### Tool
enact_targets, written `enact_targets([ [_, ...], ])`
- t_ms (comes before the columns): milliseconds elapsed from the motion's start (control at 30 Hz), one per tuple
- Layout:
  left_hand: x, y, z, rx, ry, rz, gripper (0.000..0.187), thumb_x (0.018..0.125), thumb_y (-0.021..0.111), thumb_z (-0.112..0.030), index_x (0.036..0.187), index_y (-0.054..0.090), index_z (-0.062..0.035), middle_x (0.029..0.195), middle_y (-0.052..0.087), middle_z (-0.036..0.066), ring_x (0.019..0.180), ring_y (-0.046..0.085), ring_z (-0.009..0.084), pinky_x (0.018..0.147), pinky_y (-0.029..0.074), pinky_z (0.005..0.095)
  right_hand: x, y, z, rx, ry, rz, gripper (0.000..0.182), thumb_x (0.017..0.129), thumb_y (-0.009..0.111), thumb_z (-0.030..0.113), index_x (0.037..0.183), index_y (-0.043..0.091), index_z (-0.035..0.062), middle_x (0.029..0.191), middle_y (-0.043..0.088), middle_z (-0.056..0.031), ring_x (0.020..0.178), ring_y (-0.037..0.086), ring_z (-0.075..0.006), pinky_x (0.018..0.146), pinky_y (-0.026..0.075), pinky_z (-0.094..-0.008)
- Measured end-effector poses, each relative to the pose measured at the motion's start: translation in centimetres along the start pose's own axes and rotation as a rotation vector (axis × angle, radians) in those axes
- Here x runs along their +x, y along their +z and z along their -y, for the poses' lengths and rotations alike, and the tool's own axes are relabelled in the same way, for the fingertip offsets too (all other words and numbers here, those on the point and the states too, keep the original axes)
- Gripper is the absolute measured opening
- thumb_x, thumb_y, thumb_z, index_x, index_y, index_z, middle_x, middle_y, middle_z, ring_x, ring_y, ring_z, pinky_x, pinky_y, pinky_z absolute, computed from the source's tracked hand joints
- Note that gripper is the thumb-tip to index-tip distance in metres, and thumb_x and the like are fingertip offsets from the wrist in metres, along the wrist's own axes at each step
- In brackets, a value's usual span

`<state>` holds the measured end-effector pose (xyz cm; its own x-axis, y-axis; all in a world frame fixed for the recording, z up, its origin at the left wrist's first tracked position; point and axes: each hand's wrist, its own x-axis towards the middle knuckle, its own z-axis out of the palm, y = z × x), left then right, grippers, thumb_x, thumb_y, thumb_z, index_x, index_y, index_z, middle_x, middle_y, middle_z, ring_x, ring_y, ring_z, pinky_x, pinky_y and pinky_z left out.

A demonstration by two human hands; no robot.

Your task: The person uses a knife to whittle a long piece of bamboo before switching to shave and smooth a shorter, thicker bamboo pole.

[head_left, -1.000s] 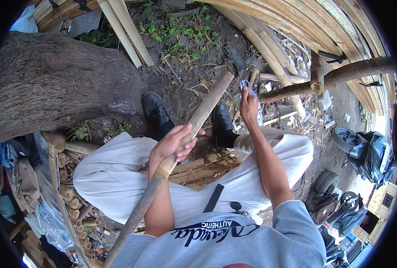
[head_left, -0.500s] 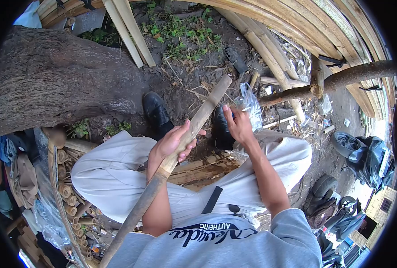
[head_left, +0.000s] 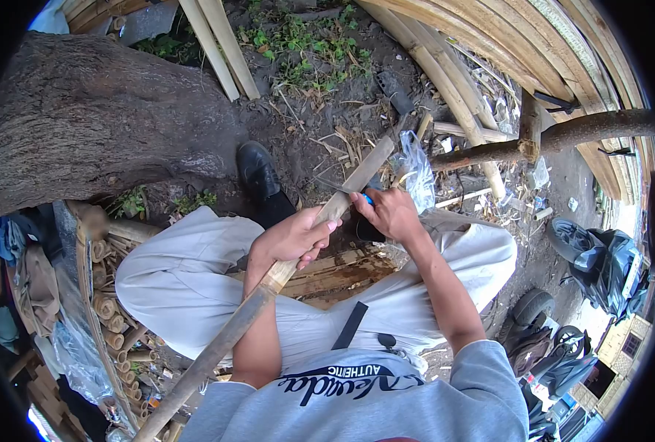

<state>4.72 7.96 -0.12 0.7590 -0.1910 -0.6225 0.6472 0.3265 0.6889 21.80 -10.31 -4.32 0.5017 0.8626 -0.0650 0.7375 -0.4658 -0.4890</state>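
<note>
A long split bamboo strip [head_left: 257,306] runs slantwise from beside my left arm up past my knees. My left hand [head_left: 296,237] is closed around it, just above a node. In my right hand [head_left: 391,214] is a knife [head_left: 333,183], its blue handle mostly covered by my fingers. The thin blade lies across the strip near its upper end, above my left hand. Wet-looking bamboo pieces [head_left: 342,276] lie below, between my legs.
A thick tree trunk [head_left: 106,132] stands at left, above stacked bamboo poles [head_left: 114,324]. Long bamboo slats [head_left: 519,51] and a branch [head_left: 585,132] cross the upper right. A clear plastic bag [head_left: 416,173] lies past my right hand. Parked motorbikes [head_left: 600,258] stand at right.
My right hand has moved in to the strip, and the knife blade now lies across it. The strip's upper end has shifted slightly right and down. My left hand still grips it.
</note>
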Motion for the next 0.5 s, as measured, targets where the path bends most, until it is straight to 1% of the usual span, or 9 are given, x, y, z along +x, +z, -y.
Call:
enact_targets([
  [133,-0.3,0.2,-0.1,0.027,-0.012,-0.008,0.037,0.112,0.046,-0.026,0.136,0.048,0.0014,0.075,0.045,-0.003,0.049,0.043,0.0015,0.041,0.042,0.0206,0.6,0.5,-2.4,-0.013,0.027,-0.013,0.061,0.103,0.053,0.054,0.069,0.070,0.0056,0.059,0.063,-0.0216,0.057,0.066,-0.0426,0.053,0.053,-0.0493],
  [233,-0.5,0.3,0.2,0.065,-0.094,0.020,0.039,0.112,0.046,-0.025,0.139,0.046,0.0029,0.076,0.045,-0.003,0.049,0.042,0.0013,0.041,0.042,0.0202,2.3,1.5,-8.8,-0.164,0.252,0.029,0.070,0.106,0.046,0.055,0.070,0.071,0.0011,0.060,0.064,-0.0236,0.062,0.068,-0.0443,0.061,0.057,-0.0512],
  [267,-0.4,0.4,0.2,0.069,-0.095,0.028,0.039,0.112,0.046,-0.025,0.139,0.046,0.0029,0.076,0.045,-0.003,0.049,0.042,0.0013,0.041,0.042,0.0202,2.6,2.3,-12.0,-0.203,0.228,-0.077,0.069,0.107,0.044,0.055,0.076,0.072,-0.0005,0.067,0.067,-0.0258,0.070,0.070,-0.0455,0.064,0.058,-0.0525],
  [300,-0.2,0.5,0.1,0.070,-0.091,0.063,0.039,0.112,0.046,-0.025,0.139,0.046,0.0030,0.076,0.044,-0.003,0.048,0.042,0.0012,0.041,0.041,0.0202,2.6,1.1,-12.3,-0.252,0.293,0.003,0.068,0.107,0.041,0.054,0.084,0.072,-0.0013,0.075,0.069,-0.0278,0.077,0.070,-0.0467,0.069,0.058,-0.0548],
  [333,-0.2,0.5,0.1,0.070,-0.089,0.096,0.039,0.112,0.045,-0.025,0.140,0.046,0.0031,0.076,0.044,-0.003,0.048,0.042,0.0011,0.041,0.041,0.0201,2.6,1.5,-13.2,-0.280,0.298,-0.108,0.067,0.108,0.039,0.054,0.087,0.072,-0.0010,0.078,0.069,-0.0278,0.079,0.070,-0.0468,0.070,0.057,-0.0554],
  [367,-0.2,0.4,0.0,0.071,-0.091,0.098,0.039,0.112,0.045,-0.025,0.140,0.046,0.0031,0.076,0.044,-0.003,0.048,0.042,0.0011,0.041,0.041,0.0201,2.9,1.4,-12.6,-0.308,0.300,-0.218,0.067,0.108,0.038,0.054,0.090,0.072,-0.0007,0.080,0.070,-0.0277,0.081,0.070,-0.0469,0.071,0.056,-0.0561],
  [400,-0.1,0.3,-0.1,-0.006,-0.043,0.067,0.040,0.112,0.045,-0.025,0.140,0.046,0.0034,0.076,0.044,-0.003,0.048,0.041,0.0011,0.040,0.040,0.0202,3.0,0.9,-12.1,-0.310,0.298,-0.215,0.067,0.108,0.038,0.054,0.090,0.072,-0.0007,0.080,0.070,-0.0277,0.081,0.070,-0.0469,0.071,0.056,-0.0561],
  [467,0.1,-0.1,-0.1,-0.077,0.013,0.015,0.038,0.112,0.043,-0.026,0.138,0.046,0.0016,0.078,0.045,-0.002,0.048,0.040,0.0027,0.040,0.040,0.0220,3.6,-1.1,-10.3,-0.109,0.561,-0.304,0.065,0.108,0.041,0.053,0.087,0.071,-0.0008,0.074,0.068,-0.0267,0.076,0.069,-0.0475,0.068,0.054,-0.0564],
  [500,0.1,-0.2,0.0,-0.082,0.017,0.013,0.038,0.112,0.043,-0.026,0.138,0.046,0.0016,0.078,0.045,-0.002,0.048,0.040,0.0027,0.040,0.040,0.0220,3.6,-2.0,-9.0,-0.112,0.555,-0.301,0.065,0.108,0.041,0.053,0.087,0.071,-0.0008,0.074,0.068,-0.0267,0.076,0.069,-0.0475,0.068,0.054,-0.0564],
])
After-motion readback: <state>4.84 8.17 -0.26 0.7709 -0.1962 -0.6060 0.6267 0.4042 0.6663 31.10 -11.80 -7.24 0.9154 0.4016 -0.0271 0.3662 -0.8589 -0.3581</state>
